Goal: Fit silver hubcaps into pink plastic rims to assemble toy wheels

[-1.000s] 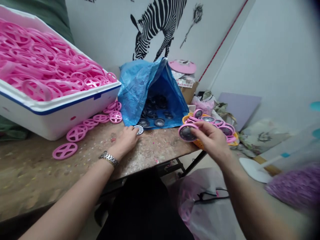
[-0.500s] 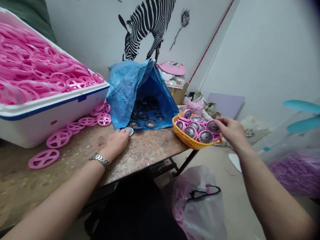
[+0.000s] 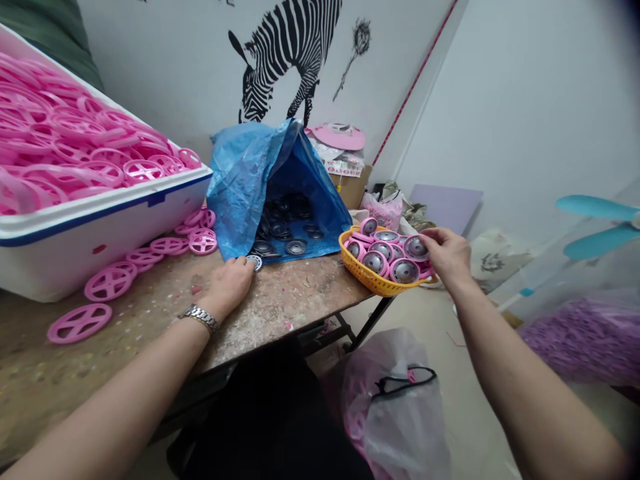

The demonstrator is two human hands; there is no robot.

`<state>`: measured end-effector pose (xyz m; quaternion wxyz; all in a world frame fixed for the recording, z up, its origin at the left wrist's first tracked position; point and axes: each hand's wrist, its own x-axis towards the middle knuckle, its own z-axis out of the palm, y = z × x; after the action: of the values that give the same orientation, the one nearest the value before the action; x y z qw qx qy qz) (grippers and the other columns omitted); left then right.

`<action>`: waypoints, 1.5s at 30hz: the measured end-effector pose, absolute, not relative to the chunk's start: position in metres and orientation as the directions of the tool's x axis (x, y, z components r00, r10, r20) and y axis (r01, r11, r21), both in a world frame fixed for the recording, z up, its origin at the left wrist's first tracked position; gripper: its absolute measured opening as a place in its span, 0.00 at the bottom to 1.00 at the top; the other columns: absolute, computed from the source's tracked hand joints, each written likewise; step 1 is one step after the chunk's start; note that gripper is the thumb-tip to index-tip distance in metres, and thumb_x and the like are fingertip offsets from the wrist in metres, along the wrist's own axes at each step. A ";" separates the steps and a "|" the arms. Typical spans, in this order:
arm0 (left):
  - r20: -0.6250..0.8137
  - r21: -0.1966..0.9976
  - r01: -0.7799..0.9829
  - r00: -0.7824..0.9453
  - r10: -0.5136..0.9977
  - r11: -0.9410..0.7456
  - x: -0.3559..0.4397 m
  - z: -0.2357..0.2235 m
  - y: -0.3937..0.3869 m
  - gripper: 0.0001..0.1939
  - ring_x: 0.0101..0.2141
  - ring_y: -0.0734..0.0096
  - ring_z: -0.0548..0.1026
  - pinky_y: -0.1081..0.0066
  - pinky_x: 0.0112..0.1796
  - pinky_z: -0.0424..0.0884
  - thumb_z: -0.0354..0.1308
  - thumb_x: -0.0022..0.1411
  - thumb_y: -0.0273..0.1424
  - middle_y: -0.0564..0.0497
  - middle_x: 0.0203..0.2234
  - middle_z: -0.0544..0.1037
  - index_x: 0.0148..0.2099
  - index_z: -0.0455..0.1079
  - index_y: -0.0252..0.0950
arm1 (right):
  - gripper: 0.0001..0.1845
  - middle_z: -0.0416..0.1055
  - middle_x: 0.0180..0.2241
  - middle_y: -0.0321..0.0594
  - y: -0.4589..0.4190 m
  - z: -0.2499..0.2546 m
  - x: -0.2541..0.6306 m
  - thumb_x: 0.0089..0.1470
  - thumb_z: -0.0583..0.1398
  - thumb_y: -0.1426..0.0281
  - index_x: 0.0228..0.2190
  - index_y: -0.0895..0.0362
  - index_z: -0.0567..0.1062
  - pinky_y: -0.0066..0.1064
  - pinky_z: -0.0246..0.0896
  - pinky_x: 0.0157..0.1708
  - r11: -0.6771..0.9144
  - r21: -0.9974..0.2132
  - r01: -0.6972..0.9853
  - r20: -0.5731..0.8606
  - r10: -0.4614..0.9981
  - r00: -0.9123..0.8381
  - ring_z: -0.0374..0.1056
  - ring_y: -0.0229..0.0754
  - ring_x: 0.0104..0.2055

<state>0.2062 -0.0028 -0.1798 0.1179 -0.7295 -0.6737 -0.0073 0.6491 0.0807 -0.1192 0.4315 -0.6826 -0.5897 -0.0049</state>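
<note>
At the basket, my right hand pinches the edge of a pink-rimmed toy wheel with a grey hub disc. That wheel rests over other assembled wheels in the yellow basket at the table's right corner. My left hand, with a metal watch on the wrist, lies on the table with its fingers closed over a silver hub disc, partly hidden by them. Just beyond stands a blue bag, its mouth towards me, with dark and grey hub discs inside.
A white foam box heaped with pink wheel rims fills the left side. More rims lie in a row on the worn table. Below, a clear plastic bag stands on the floor. Purple material is at right.
My right hand has carried the assembled wheel right and lowered it onto the basket's pile. My left hand stays by the silver disc. The view has turned slightly right.
</note>
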 end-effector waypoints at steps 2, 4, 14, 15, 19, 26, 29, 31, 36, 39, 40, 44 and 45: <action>0.174 -0.173 0.982 0.104 0.979 -0.074 0.207 -0.180 -0.003 0.15 0.44 0.55 0.74 0.64 0.40 0.69 0.42 0.69 0.24 0.39 0.42 0.76 0.49 0.69 0.33 | 0.18 0.81 0.37 0.49 0.085 -0.121 0.642 0.50 0.60 0.63 0.39 0.59 0.82 0.38 0.65 0.42 0.059 -0.598 0.799 0.511 0.797 0.324 0.74 0.50 0.40; 0.180 -0.181 0.980 0.120 0.976 -0.087 0.207 -0.180 -0.003 0.15 0.44 0.55 0.73 0.64 0.41 0.69 0.43 0.69 0.23 0.40 0.41 0.76 0.49 0.69 0.33 | 0.18 0.81 0.38 0.49 0.086 -0.123 0.635 0.51 0.60 0.63 0.40 0.59 0.82 0.38 0.65 0.42 0.061 -0.564 0.824 0.496 0.822 0.279 0.74 0.51 0.41; 0.206 -0.162 0.978 0.161 0.965 -0.128 0.204 -0.183 -0.004 0.14 0.43 0.55 0.73 0.63 0.41 0.69 0.44 0.67 0.22 0.40 0.41 0.77 0.47 0.71 0.34 | 0.25 0.77 0.50 0.54 0.082 -0.121 0.635 0.60 0.55 0.62 0.53 0.59 0.77 0.46 0.63 0.53 0.060 -0.279 0.959 0.400 0.915 0.059 0.72 0.58 0.53; 0.207 -0.154 0.979 0.163 0.965 -0.132 0.204 -0.183 -0.005 0.14 0.43 0.56 0.73 0.63 0.41 0.69 0.45 0.67 0.23 0.41 0.41 0.77 0.46 0.71 0.34 | 0.25 0.77 0.50 0.55 0.081 -0.120 0.636 0.59 0.55 0.63 0.53 0.60 0.77 0.47 0.63 0.53 0.078 -0.284 0.956 0.443 0.895 0.058 0.71 0.59 0.53; 0.230 -0.113 0.986 0.143 0.963 -0.119 0.205 -0.181 -0.011 0.12 0.46 0.57 0.72 0.64 0.43 0.69 0.46 0.70 0.28 0.43 0.43 0.76 0.46 0.71 0.36 | 0.21 0.78 0.47 0.55 0.066 -0.116 0.632 0.56 0.57 0.65 0.46 0.61 0.79 0.49 0.63 0.53 0.231 -0.307 0.923 0.685 0.727 0.046 0.72 0.58 0.51; 0.238 -0.012 1.000 0.016 0.971 -0.014 0.211 -0.183 -0.006 0.18 0.48 0.49 0.71 0.59 0.45 0.69 0.52 0.68 0.41 0.37 0.45 0.74 0.51 0.70 0.32 | 0.12 0.80 0.41 0.45 0.004 -0.106 0.561 0.59 0.59 0.66 0.41 0.55 0.80 0.42 0.69 0.47 0.605 -0.379 0.700 0.782 0.614 -0.107 0.75 0.49 0.44; 0.213 0.047 0.999 -0.005 0.977 -0.005 0.210 -0.186 -0.002 0.17 0.48 0.49 0.72 0.57 0.47 0.69 0.51 0.69 0.40 0.37 0.45 0.76 0.49 0.72 0.32 | 0.10 0.80 0.40 0.44 -0.016 -0.119 0.521 0.61 0.58 0.69 0.40 0.55 0.80 0.40 0.68 0.46 0.726 -0.364 0.584 0.735 0.609 -0.299 0.75 0.47 0.43; 0.203 0.098 0.995 -0.014 0.979 -0.006 0.209 -0.187 -0.002 0.16 0.48 0.50 0.72 0.58 0.48 0.68 0.50 0.69 0.38 0.36 0.44 0.76 0.46 0.73 0.32 | 0.10 0.80 0.38 0.44 -0.023 -0.134 0.499 0.62 0.57 0.71 0.39 0.55 0.79 0.38 0.69 0.45 0.766 -0.373 0.523 0.672 0.612 -0.416 0.75 0.46 0.41; 0.191 0.305 0.952 -0.060 0.980 -0.001 0.204 -0.179 -0.012 0.13 0.44 0.53 0.76 0.59 0.47 0.68 0.49 0.69 0.32 0.38 0.40 0.79 0.44 0.74 0.33 | 0.11 0.80 0.37 0.44 -0.021 -0.169 0.465 0.62 0.56 0.73 0.39 0.56 0.79 0.39 0.69 0.43 0.748 -0.467 0.471 0.538 0.663 -0.520 0.75 0.47 0.41; 0.185 0.486 0.874 -0.113 0.976 0.009 0.203 -0.172 -0.021 0.13 0.43 0.54 0.77 0.61 0.45 0.69 0.49 0.68 0.34 0.39 0.38 0.79 0.40 0.74 0.34 | 0.11 0.80 0.40 0.44 -0.017 -0.180 0.451 0.62 0.56 0.73 0.41 0.55 0.79 0.41 0.68 0.46 0.719 -0.525 0.455 0.524 0.695 -0.493 0.74 0.48 0.44; 0.173 0.554 0.832 -0.131 0.976 0.014 0.204 -0.170 -0.024 0.14 0.42 0.55 0.77 0.62 0.44 0.69 0.50 0.68 0.35 0.40 0.37 0.80 0.38 0.74 0.35 | 0.11 0.80 0.41 0.44 -0.016 -0.182 0.448 0.61 0.56 0.73 0.41 0.55 0.78 0.41 0.68 0.47 0.711 -0.545 0.445 0.524 0.703 -0.481 0.74 0.48 0.44; 0.039 0.826 0.560 -0.183 0.982 0.071 0.209 -0.168 -0.035 0.16 0.34 0.62 0.80 0.67 0.36 0.74 0.47 0.68 0.38 0.43 0.32 0.81 0.40 0.72 0.34 | 0.13 0.79 0.44 0.44 -0.014 -0.187 0.436 0.60 0.56 0.73 0.45 0.55 0.77 0.39 0.70 0.46 0.675 -0.623 0.396 0.520 0.735 -0.435 0.75 0.45 0.42; 0.001 0.873 0.480 -0.184 0.983 0.089 0.212 -0.169 -0.038 0.17 0.33 0.63 0.81 0.67 0.34 0.75 0.47 0.69 0.39 0.43 0.32 0.81 0.42 0.72 0.33 | 0.14 0.78 0.44 0.44 -0.015 -0.187 0.433 0.60 0.56 0.73 0.46 0.55 0.76 0.39 0.70 0.46 0.676 -0.625 0.391 0.528 0.735 -0.426 0.75 0.45 0.41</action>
<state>0.2115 -0.0381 -0.1688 -0.3229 -0.5513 -0.6634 -0.3895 0.4335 -0.0145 -0.1871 0.4107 -0.3439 -0.8180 0.2095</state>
